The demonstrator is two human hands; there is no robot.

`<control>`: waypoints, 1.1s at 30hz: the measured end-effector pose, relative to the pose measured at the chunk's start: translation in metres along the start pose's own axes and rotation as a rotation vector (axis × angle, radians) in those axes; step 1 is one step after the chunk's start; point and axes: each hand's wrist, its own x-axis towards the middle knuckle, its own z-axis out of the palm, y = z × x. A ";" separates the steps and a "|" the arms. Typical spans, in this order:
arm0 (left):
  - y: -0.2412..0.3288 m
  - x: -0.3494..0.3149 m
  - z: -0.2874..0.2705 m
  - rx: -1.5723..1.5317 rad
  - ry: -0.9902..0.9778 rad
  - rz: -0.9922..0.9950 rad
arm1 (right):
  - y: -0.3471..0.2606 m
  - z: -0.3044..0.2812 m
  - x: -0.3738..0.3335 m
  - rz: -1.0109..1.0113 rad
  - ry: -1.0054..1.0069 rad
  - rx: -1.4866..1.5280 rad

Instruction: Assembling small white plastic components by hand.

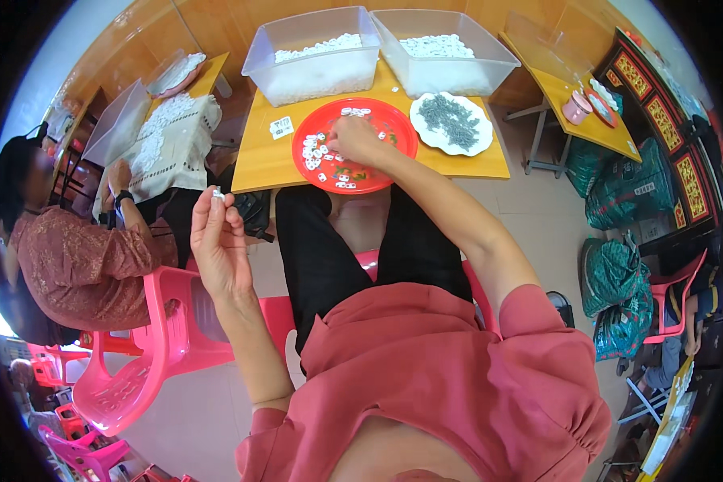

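The left hand (223,241) is raised off the near left side of the yellow table (458,166), palm turned up, with thumb and fingertips pinched together around a small white piece (218,193) that pokes up above them; the other fingers curl loosely. The right hand (357,138) reaches across to the round red tray (398,154), its fingers bent and pointing down among the loose white pieces (313,151) scattered there — whether they are closed on a piece cannot be told, since the back of the hand hides the tips. Most of the loose pieces lie in the left half of the tray, with a few near its far rim and some toward the near edge; several show dark or red marks. Just right of the tray sits a scalloped white plate (482,132) heaped with small grey parts (448,114), and to the left a white printed card (281,128) lies flat on the wood. Behind these stand 2 clear plastic bins — the left bin (297,83) and the right bin (450,78) — each part filled with white pieces. At the left, a co-worker (88,257) in a patterned reddish top sits by a cloth-covered table (186,165) strewn with white bits. Green sacks (631,191) are piled at the right.
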 end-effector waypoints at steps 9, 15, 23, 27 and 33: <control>-0.011 -0.004 0.003 -0.031 -0.041 -0.061 | -0.006 -0.001 -0.008 -0.059 0.039 0.018; -0.028 -0.017 0.017 0.072 -0.078 -0.077 | -0.064 -0.053 -0.087 -0.154 0.198 0.398; -0.046 -0.031 0.034 0.287 -0.163 0.001 | -0.088 -0.085 -0.135 -0.282 0.076 0.701; -0.050 -0.032 0.035 0.287 -0.172 -0.007 | -0.090 -0.094 -0.143 -0.281 0.033 0.725; -0.057 -0.038 0.037 0.221 -0.200 -0.079 | -0.087 -0.079 -0.143 -0.169 0.060 1.048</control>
